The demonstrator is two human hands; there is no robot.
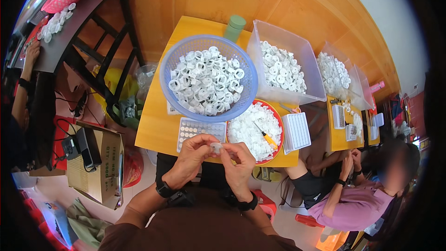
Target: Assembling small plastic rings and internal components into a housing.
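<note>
Between my two hands, just off the table's front edge, is a small round whitish plastic part [216,147]. My left hand [191,155] pinches it from one side, and my right hand [238,160] closes on it from the other. Behind my left hand lies a white compartment tray [189,130] with small round pieces in its cells. A red-rimmed dish [280,125] heaped with small white pieces sits beyond my right hand, with a yellow-handled screwdriver [268,140] resting on the heap. A blue perforated basket [168,94] full of white ring-shaped parts stands behind the tray.
A clear plastic bin [278,94] of white parts stands back right, near a green bottle [235,27]. Stacked white trays [297,132] lie at the right edge. A co-worker in a pink shirt [353,202] sits to the right; another person's hand [32,52] shows far left. A cardboard box [93,172] is on the left floor.
</note>
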